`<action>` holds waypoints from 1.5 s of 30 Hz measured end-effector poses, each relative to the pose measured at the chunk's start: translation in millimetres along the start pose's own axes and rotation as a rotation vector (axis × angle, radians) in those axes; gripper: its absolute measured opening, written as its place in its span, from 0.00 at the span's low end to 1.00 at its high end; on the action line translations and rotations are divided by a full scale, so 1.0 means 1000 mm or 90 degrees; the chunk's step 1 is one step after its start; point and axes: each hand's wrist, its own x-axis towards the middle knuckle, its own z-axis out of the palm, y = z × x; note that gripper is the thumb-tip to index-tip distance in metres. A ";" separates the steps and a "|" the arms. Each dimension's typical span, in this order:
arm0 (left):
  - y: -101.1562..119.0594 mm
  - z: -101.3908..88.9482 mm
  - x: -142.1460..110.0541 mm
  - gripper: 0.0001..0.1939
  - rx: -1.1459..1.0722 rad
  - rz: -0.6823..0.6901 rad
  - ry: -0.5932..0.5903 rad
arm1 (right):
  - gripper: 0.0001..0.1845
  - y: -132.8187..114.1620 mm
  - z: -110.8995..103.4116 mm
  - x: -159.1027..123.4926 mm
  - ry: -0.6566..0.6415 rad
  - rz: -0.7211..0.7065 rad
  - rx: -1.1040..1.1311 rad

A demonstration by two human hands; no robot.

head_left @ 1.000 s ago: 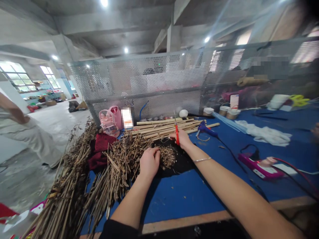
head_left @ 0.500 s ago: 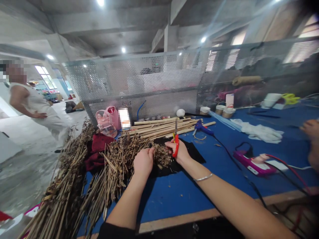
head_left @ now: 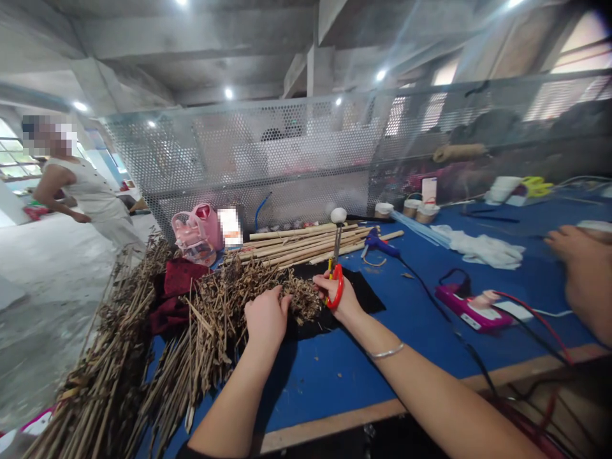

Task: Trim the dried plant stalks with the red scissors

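My right hand (head_left: pixel 343 299) grips red-handled scissors (head_left: pixel 336 280), whose blades point up and away from me. Its fingertips are close to the dried seed heads of a heap of brown plant stalks (head_left: pixel 224 306). At the right side of that heap, my left hand (head_left: pixel 265 312) has its thumb and index finger apart; the other fingers are partly hidden. Under the heap's right end lies a black cloth (head_left: pixel 361 287). I cannot tell whether the left fingers touch single stems.
Behind the heap lie pale sticks (head_left: pixel 306 245) and a blue glue gun (head_left: pixel 382 245). A purple power strip (head_left: pixel 471 309) with cables, white gloves (head_left: pixel 482 247) and another person's hand (head_left: pixel 583 261) are at right. A pink bottle (head_left: pixel 203 226) stands before the mesh screen (head_left: pixel 258 153). A person stands at left.
My left thumb and fingers, close together before, have parted. The scissors remain in my right hand. The other person's hand has come further into view at right, and the view has shifted slightly.
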 end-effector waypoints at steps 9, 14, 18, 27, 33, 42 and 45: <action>0.003 0.028 0.003 0.12 -0.564 -0.106 -0.032 | 0.21 -0.002 0.008 -0.011 -0.003 -0.008 0.046; 0.010 0.023 0.002 0.16 -0.691 -0.174 -0.067 | 0.21 0.002 0.003 -0.006 0.037 -0.036 0.021; 0.008 0.026 0.003 0.18 -0.715 -0.169 -0.063 | 0.21 0.004 0.001 -0.004 0.049 -0.065 0.017; -0.003 0.029 0.011 0.17 -0.799 -0.172 -0.022 | 0.19 0.001 0.000 -0.013 -0.083 -0.062 -0.220; -0.006 0.018 0.015 0.17 -0.864 -0.205 0.002 | 0.19 -0.011 -0.015 -0.013 -0.254 -0.166 -0.668; -0.006 0.021 0.014 0.16 -0.847 -0.189 -0.078 | 0.19 -0.017 -0.012 -0.019 -0.389 -0.186 -0.609; -0.007 0.021 0.014 0.15 -0.827 -0.202 -0.085 | 0.20 -0.019 -0.015 -0.018 -0.429 -0.169 -0.584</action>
